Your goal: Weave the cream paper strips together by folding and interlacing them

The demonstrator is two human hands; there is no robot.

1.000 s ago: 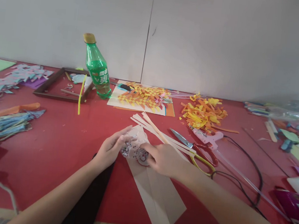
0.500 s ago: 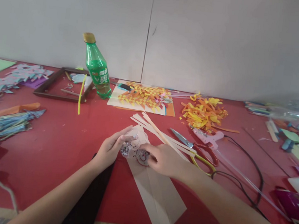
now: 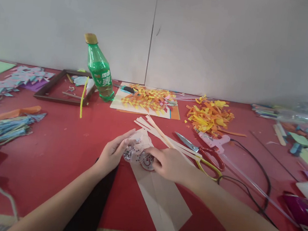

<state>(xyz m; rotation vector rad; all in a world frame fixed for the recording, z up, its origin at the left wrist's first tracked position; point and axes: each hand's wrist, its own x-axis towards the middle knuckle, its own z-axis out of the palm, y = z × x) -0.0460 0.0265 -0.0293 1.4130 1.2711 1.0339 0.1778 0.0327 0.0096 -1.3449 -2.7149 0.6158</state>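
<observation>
A clear plastic case [image 3: 137, 155] with round compartments of small black-and-white pieces, which look like googly eyes, is between my hands. My left hand [image 3: 113, 154] is closed around its left side, thumb on top. My right hand [image 3: 170, 163] has its fingers curled at the case's right side, fingertips at one compartment; whether they pinch a piece is hidden. Beneath lies a folded pale paper sheet [image 3: 161, 201]. Cream paper strips [image 3: 159, 132] fan out just beyond the hands. Scissors [image 3: 210, 157] with red handles and a yellow-handled pair lie right of them.
A green bottle [image 3: 100, 70] stands at the back beside a brown tray [image 3: 57, 99]. Yellow and orange paper cuttings [image 3: 211, 116] are heaped at the back right. A pink glue gun [image 3: 215, 141] with a black cord lies at right. Blue paper strips [image 3: 13, 125] lie left.
The case has tilted slightly and shifted a little left in my left hand. My right hand stays in almost the same place at its right side.
</observation>
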